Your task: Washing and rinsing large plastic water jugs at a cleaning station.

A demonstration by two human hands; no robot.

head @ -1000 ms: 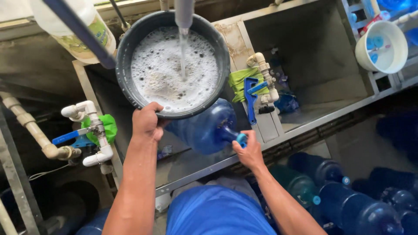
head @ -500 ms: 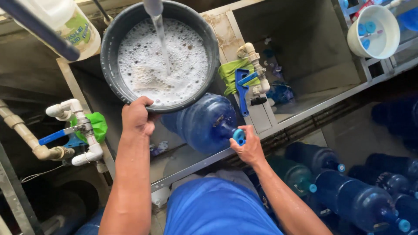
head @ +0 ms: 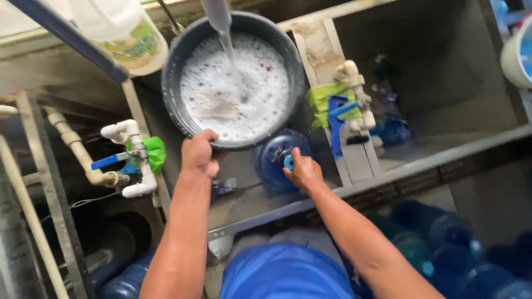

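The left hand is closed on the near rim of the dark round basin, fingers curled over the edge; the right hand grips the neck of the big blue water bottle, thumb and fingers wrapped just behind its light-blue cap. Against half a second ago, the bottle has swung; then it lay on its side with the body pointing up toward the basin and the cap toward the person, now it stands nearly end-on to the camera, so mostly its shoulder and mouth show, tucked just below the basin's rim and touching or all but touching it. The basin has stayed under the grey spout; a thin stream drops into white foam that covers nearly the whole surface. Judging from this, the bottle is being turned upright or repositioned in the concrete trough while the basin is steadied as it fills; the foam sits close below the rim, so a spill looks possible. Left of the wrist stands a white pipe valve with a blue handle and a green rag; to the right, a second valve on a plank; more blue bottles lie below.
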